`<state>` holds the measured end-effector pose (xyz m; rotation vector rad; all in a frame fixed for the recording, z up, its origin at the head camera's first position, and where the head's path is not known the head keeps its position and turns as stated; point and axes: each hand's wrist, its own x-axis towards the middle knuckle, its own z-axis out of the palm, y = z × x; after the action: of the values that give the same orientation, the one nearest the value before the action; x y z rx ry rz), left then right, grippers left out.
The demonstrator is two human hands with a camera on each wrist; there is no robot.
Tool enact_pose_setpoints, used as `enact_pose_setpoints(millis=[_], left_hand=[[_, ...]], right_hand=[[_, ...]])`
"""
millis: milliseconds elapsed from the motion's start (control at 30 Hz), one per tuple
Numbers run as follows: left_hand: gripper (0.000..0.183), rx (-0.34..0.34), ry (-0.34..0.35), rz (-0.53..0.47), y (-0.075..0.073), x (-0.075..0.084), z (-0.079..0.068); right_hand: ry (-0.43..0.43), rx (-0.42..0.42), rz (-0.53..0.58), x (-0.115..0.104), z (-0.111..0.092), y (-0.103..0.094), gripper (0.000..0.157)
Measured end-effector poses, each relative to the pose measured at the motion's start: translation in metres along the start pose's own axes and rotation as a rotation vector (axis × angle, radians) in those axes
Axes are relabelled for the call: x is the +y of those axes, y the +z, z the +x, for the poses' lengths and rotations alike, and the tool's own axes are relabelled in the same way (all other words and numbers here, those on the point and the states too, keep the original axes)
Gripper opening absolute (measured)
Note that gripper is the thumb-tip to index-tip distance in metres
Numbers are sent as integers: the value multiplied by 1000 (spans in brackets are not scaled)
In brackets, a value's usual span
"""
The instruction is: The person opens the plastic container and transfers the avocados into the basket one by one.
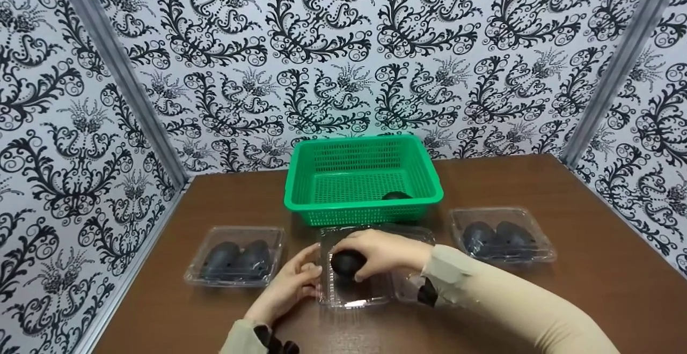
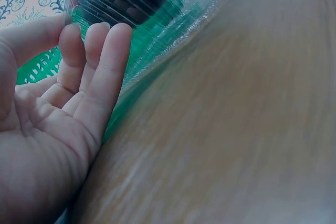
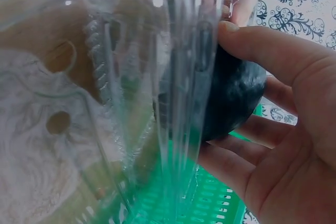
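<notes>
My right hand (image 1: 378,249) grips a dark avocado (image 1: 348,264) inside an open clear plastic clamshell container (image 1: 357,297) at the middle of the table. In the right wrist view, the thumb and fingers curl round the avocado (image 3: 239,90), and the container's clear wall partly covers it. At the container's left side, my left hand (image 1: 292,284) pinches its rim between thumb and fingertips. The left wrist view shows the thumb and index finger (image 2: 72,51) meeting at the plastic edge. The container's lid lies folded out to the right, partly beneath my right forearm.
Behind the container stands a green plastic basket (image 1: 365,217) with a dark avocado (image 1: 396,196) near its front right. Closed clear containers with two avocados each stand at left (image 1: 234,257) and right (image 1: 502,236). Patterned walls (image 1: 343,75) border the brown table (image 1: 536,295).
</notes>
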<state>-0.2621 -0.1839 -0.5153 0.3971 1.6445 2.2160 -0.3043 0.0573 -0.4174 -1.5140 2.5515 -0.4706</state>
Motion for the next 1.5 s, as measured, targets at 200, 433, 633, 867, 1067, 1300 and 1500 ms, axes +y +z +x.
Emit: enact_pose_setpoints(millis=[200,433,633,867,1067,1300,1500], left_hand=[[68,-2,-9,3,0,0,2],[68,3,-10,1,0,2,0],[68,12,-9,0,1,3,0],[69,16,-10,-3,1,3,0],[69,11,-7,2,0,1,-1],[69,13,-4,9,-1,0,-1],[71,10,-9,13,0,1,-1]], right_hand=[[-7,8,4,0,-2,-3,63],[2,-7,2,-3,-2,-6,63],[8,-6,-1,-4,-1,-11,64],[14,4,4,-5,-3,-14,64],[5,8,-5,-5,-4,-14,64],[-2,27,6,-5,-5,-20,64],[32,29,12,-7,-6,-28,67]])
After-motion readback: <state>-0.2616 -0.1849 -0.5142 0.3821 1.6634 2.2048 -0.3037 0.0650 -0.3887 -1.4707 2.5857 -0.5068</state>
